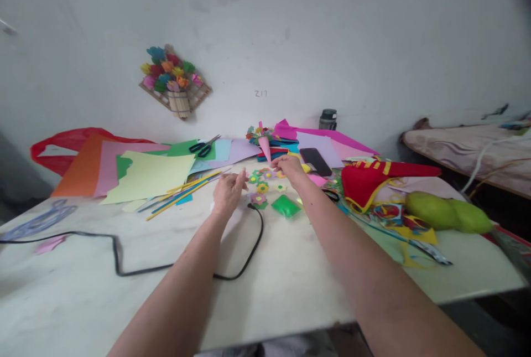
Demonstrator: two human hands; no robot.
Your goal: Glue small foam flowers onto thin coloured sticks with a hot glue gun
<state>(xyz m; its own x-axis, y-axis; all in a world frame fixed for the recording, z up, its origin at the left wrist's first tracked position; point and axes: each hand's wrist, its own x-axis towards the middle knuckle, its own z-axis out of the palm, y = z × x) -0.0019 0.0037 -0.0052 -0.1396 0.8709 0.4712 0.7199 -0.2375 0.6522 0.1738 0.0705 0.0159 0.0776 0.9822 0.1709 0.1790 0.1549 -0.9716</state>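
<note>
My left hand (229, 191) is over the middle of the table, left of a cluster of small paper flowers (262, 187). Its fingers point toward the flowers, partly stretched, with nothing visible in them. On the far side of the cluster, my right hand (289, 167) has thumb and fingers drawn together; what they hold, if anything, is too small to make out. Just beyond its fingertips lies a pink paper cone (264, 148) with a bunch of colourful paper flowers (254, 135) at its wide end. A shiny green packet (285, 206) lies between my forearms.
Coloured paper sheets (153, 175), scissors (202, 148) and yellow and blue strips (178, 196) lie left. A black cable (143, 272) crosses the front. To the right are a phone (315, 162), red cloth (365, 177) and green fruits (435, 210). A bottle (328, 119) stands behind.
</note>
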